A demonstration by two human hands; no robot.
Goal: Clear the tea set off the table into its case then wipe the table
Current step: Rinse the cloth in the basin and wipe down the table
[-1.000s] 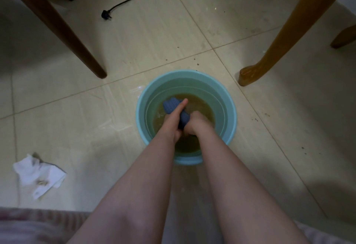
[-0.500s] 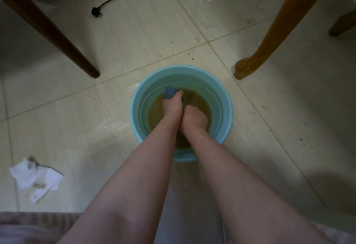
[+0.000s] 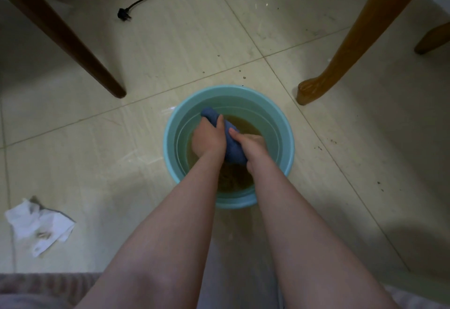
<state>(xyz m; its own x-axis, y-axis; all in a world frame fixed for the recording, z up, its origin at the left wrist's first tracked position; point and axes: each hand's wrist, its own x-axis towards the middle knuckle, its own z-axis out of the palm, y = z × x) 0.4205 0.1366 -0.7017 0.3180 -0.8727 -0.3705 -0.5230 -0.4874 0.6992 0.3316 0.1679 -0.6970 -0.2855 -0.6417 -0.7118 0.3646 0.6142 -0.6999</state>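
- Blue cloth (image 3: 232,145): bunched into a roll at frame centre, inside the teal bucket (image 3: 229,89), over brown water (image 3: 246,123).
- Left hand (image 3: 209,138): fingers curled tight round the roll's upper part; the cloth's end pokes out above the fist, toward the upper left.
- Right hand (image 3: 253,149): fingers wrapped round the lower part, just right of the left hand; the cloth bulges between the two fists.
- Dark table leg (image 3: 65,35) upper left; pale wooden leg (image 3: 341,47) upper right.
- Crumpled tissue (image 3: 39,225) on the tiles, lower left; plug (image 3: 121,13) near the top.
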